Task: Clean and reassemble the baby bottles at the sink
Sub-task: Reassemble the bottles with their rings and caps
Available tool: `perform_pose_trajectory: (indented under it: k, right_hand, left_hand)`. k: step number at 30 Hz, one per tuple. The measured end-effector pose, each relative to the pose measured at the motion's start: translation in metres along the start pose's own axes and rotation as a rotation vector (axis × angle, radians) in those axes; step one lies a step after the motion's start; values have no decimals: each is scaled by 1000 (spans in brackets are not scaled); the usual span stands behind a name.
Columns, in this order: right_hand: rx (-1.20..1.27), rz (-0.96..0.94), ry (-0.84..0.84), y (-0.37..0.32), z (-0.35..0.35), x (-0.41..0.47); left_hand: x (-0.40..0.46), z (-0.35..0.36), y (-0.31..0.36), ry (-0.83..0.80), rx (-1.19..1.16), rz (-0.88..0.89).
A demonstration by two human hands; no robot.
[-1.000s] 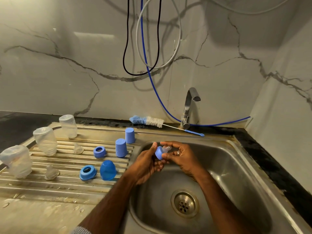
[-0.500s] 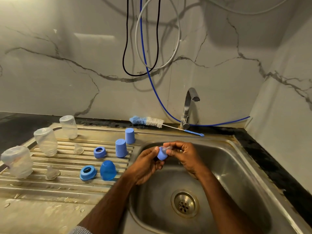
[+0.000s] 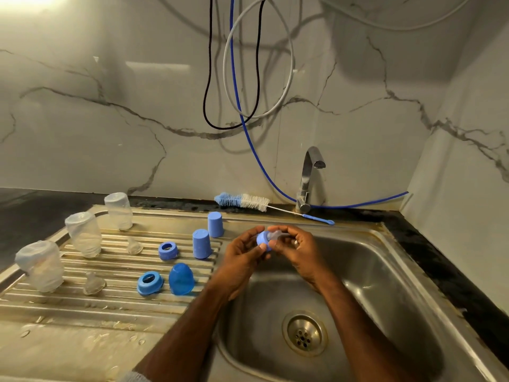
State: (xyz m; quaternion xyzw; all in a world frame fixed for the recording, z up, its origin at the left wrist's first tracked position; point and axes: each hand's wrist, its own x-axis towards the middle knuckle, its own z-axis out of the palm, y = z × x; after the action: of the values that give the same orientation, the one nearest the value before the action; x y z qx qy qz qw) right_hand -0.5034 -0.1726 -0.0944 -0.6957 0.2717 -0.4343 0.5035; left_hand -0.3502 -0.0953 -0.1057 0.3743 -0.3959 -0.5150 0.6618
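Over the sink [image 3: 385, 271] we are holding a blue ring [image 3: 262, 239] in our left hand [image 3: 243, 253], fingers curled round it, while our right hand [image 3: 296, 248] is pinching the clear teat [image 3: 276, 235] at its mouth. On the drainboard [image 3: 82, 307] are sitting three upturned bottles [image 3: 82, 234], two teats, two rings [image 3: 168, 250] and three blue caps [image 3: 202, 243].

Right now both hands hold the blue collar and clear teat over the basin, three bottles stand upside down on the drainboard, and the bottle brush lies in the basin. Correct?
Not quite. The bottle brush lies on the ledge behind the basin, beside the tap, not in it; the head view shows this. The rest stands: the left hand and right hand hold the blue collar and clear teat, and three bottles stand inverted.
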Motion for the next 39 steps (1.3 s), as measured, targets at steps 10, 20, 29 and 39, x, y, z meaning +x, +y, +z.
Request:
perform_pose_trajectory:
  k: [10,20,29,39]
  right_hand:
    - [21,-43,153,-26,55,18]
    - [-332,-121,7,-40,184,26]
    - [-350,-156,146,-37,177,22]
    - [-290,-168,270,-23,168,27]
  left_hand:
    - [-5,-25,78,125,411,169]
    - [18,-180,200,588,1509,284]
    - [54,-271,222,438,2002,-290]
    - [67,-253,209,465,1974,61]
